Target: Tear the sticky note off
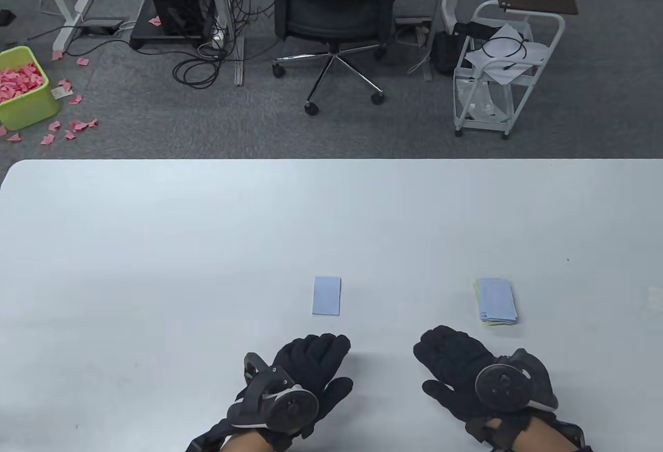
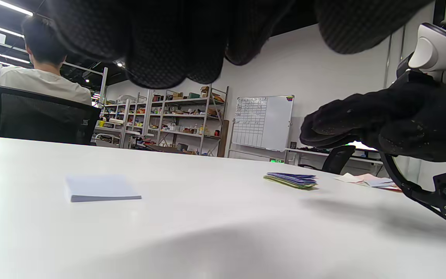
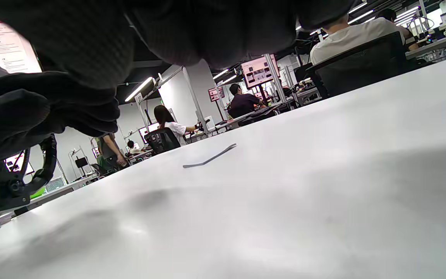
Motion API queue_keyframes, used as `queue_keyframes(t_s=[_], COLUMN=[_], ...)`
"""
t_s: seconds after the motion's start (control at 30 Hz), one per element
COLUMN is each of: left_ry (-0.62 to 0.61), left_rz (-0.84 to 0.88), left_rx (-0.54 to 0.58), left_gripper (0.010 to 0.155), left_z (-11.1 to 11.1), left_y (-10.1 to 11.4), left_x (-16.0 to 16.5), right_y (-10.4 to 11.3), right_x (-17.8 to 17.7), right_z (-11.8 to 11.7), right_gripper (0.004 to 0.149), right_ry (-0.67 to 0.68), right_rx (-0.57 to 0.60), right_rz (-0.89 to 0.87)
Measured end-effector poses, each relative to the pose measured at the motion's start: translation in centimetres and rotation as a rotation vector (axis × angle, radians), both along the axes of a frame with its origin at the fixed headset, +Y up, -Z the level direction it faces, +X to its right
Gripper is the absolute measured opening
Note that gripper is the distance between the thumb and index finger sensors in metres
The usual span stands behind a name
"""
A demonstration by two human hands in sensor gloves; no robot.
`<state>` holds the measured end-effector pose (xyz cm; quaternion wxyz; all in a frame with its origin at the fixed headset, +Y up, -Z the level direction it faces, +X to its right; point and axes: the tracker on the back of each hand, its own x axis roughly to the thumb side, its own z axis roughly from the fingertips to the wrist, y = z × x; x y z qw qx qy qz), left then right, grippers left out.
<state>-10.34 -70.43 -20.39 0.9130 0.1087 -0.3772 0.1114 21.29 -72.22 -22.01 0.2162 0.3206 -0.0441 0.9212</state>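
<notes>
A pale blue sticky note pad (image 1: 327, 295) lies flat on the white table (image 1: 181, 224), just beyond my left hand (image 1: 316, 358). It also shows in the left wrist view (image 2: 97, 188) and, as a thin sliver, in the right wrist view (image 3: 209, 156). A small stack of loose blue and yellow-green notes (image 1: 497, 301) lies beyond my right hand (image 1: 450, 356); the left wrist view shows it too (image 2: 290, 180). Both hands rest palm down near the table's front edge, fingers spread. Neither holds anything or touches the pad.
A faint white paper (image 1: 653, 299) lies at the table's right edge. Beyond the far edge, on the floor, are an office chair (image 1: 336, 16), a white cart (image 1: 497, 68) and a green bin of pink scraps (image 1: 23, 89).
</notes>
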Motion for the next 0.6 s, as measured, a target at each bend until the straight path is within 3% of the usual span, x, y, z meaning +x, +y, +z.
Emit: queue_keyframes(t_s=[0.3,0.6], left_ry=[0.027,0.178], left_rz=[-0.031,-0.055], left_rx=[-0.025,-0.149], left_gripper=[0.069,0.071], left_z=[-0.4,-4.9], left_y=[-0.2,-0.4], left_x=[0.4,-0.1], right_y=[-0.2,-0.1], right_x=[-0.2,0.0], right_z=[0.0,-0.2], right_gripper=[0.061,0.060], right_ry=[0.002,-0.002], right_rx=[-0.016,-0.033], right_rz=[0.013,-0.009])
